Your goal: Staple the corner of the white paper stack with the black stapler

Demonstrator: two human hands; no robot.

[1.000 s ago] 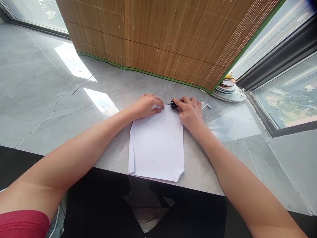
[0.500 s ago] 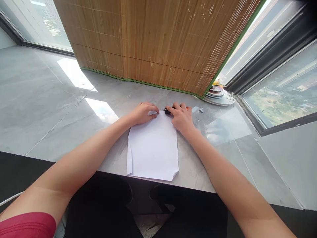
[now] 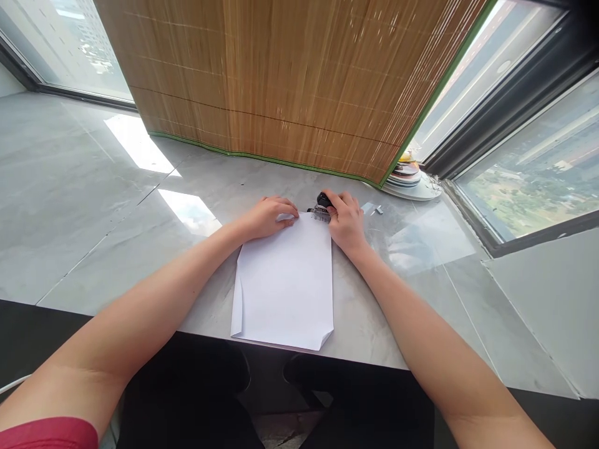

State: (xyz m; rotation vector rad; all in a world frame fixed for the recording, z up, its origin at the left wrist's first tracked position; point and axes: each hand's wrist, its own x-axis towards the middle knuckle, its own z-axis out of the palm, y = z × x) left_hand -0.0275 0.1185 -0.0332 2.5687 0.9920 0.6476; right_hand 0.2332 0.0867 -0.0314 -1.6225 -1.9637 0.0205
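A stack of white paper point(image 3: 285, 280) lies on the grey counter, with folded corners at its near end. At the stack's far left edge, my left hand point(image 3: 274, 217) has curled fingers and thumb on the sheets, holding them. My right hand point(image 3: 345, 218) is closed around a black stapler point(image 3: 324, 201) at the far right corner. The stapler's black top is raised, and metal parts show below it, by the paper's edge. My fingers hide much of its body. A small strip of staples point(image 3: 379, 211) lies right of my right hand.
A bamboo blind point(image 3: 281, 81) with green edging hangs behind my hands. Stacked plates point(image 3: 405, 178) stand at the back right by the window frame point(image 3: 496, 93). A clear plastic sheet point(image 3: 430, 243) seems to lie on the counter point(image 3: 93, 187) to the right.
The stapler's black top has lifted, and its metal parts now show. My right-hand fingers have risen with it. My left hand stays on the paper; the view has shifted slightly.
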